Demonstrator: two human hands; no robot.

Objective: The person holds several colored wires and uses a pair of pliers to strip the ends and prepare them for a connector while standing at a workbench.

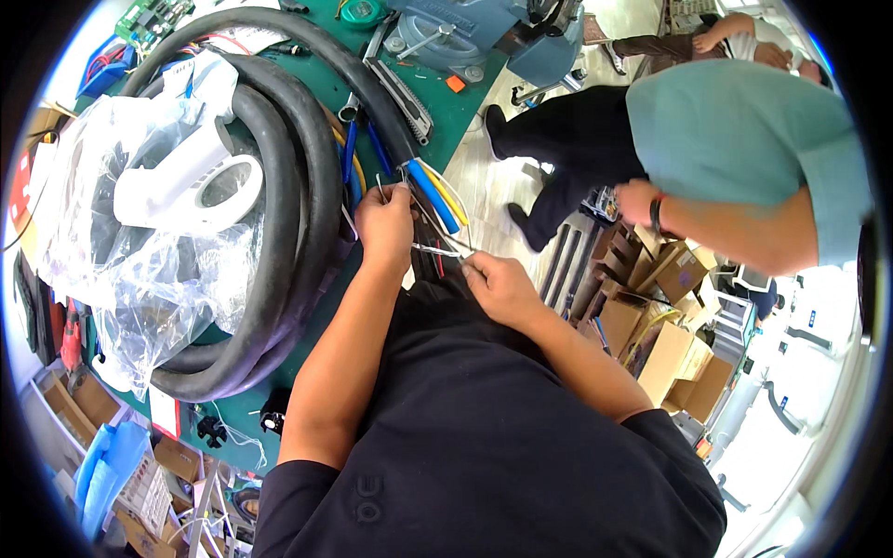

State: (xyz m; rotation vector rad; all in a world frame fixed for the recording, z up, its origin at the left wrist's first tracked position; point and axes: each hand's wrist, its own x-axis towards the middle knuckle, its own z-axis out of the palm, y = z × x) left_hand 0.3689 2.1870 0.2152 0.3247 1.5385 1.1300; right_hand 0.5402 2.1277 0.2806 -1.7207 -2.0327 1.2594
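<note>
A thick black cable [319, 172] lies coiled on the green table, its stripped end reaching toward me. Out of that end come a blue insulated wire [432, 195], a yellow wire [449, 192] and thinner pale wires. Just beside the stripped end, my left hand [383, 226] is closed in a pinch on thin wires. Lower and to the right, my right hand [503, 286] is closed on the far end of a thin silvery-white wire [435, 250] that stretches between both hands. The fingers cover the gripped parts, so the exact hold is hard to see.
On the coil rest a white plastic part [191, 192] and clear plastic bags [98, 270]. A utility knife [406, 100] and a blue-grey bench vise [456, 35] are farther back. A person in a teal shirt [735, 130] stands close on the right, near cardboard boxes [684, 363].
</note>
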